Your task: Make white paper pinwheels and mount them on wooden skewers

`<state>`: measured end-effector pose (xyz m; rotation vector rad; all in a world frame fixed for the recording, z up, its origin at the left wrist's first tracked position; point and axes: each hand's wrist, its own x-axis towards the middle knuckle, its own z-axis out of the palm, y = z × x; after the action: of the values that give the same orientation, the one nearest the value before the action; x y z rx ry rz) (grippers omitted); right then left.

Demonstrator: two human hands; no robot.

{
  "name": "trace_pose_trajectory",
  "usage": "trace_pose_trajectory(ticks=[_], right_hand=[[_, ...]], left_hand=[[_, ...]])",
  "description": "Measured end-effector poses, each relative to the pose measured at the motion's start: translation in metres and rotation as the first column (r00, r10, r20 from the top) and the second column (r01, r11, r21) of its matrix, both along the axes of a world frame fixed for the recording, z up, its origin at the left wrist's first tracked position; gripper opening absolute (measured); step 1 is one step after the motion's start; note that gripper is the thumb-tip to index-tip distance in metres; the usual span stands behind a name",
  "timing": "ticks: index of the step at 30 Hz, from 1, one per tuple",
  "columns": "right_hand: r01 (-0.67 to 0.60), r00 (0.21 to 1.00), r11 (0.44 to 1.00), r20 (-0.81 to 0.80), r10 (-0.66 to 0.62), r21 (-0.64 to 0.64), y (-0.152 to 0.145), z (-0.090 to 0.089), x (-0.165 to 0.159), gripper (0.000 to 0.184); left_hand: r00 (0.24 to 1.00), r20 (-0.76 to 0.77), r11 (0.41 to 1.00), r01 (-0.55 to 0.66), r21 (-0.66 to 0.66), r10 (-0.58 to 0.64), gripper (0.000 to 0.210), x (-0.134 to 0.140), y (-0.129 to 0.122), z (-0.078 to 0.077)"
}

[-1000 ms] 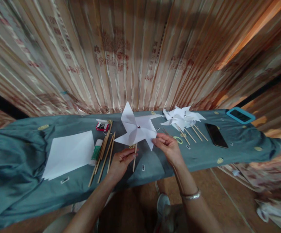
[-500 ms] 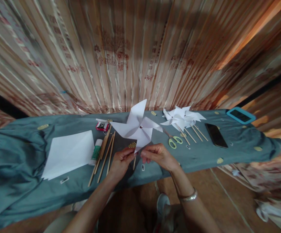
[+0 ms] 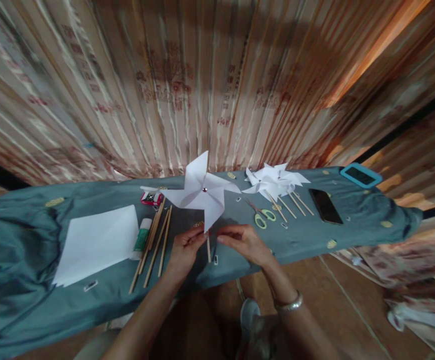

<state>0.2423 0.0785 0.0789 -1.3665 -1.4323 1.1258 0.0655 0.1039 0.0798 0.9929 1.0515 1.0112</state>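
Note:
A white paper pinwheel (image 3: 204,192) with a shiny pin at its centre stands raised over the table. My left hand (image 3: 185,250) pinches its wooden stick, whose lower end shows below the fingers. Just right of the stick is my right hand (image 3: 242,242), thumb and fingers a little apart, with nothing visible in it. Loose wooden sticks (image 3: 153,245) lie left of my left hand, beside a green and white glue stick (image 3: 142,237). Scissors (image 3: 264,217) with light green handles rest beyond my right hand.
A stack of white paper (image 3: 97,240) lies at the left. A small red box (image 3: 151,198) of pins sits behind the sticks. Finished pinwheels (image 3: 275,181) lie at the back right, near a black phone (image 3: 326,206) and a blue-framed device (image 3: 360,175). A curtain (image 3: 202,90) hangs behind the table.
The pinwheel has turned slightly and faces me more upright. My right hand's fingers have opened and moved a little away from the stick. The view has shifted slightly to the right.

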Motion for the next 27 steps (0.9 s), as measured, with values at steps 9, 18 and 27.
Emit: trace_pose_trajectory(ticks=[9,18,27], right_hand=[[0.599,0.797,0.714,-0.183,-0.575,0.363,0.007,0.012,0.041,0.040],[0.478,0.878,0.849,-0.146,-0.455,0.226,0.002,0.005,0.036,0.028],[0.207,0.970,0.976,-0.147,-0.196,0.065,-0.004,0.020,0.019,0.039]], left_hand=[[0.987,-0.025,0.986,0.159,-0.044,-0.160,0.036,0.008,-0.002,-0.014],[0.982,-0.036,0.982,0.184,-0.037,-0.186,0.034,0.009,-0.005,-0.015],[0.985,-0.074,0.988,0.156,-0.010,-0.156,0.031,0.006,-0.002,-0.013]])
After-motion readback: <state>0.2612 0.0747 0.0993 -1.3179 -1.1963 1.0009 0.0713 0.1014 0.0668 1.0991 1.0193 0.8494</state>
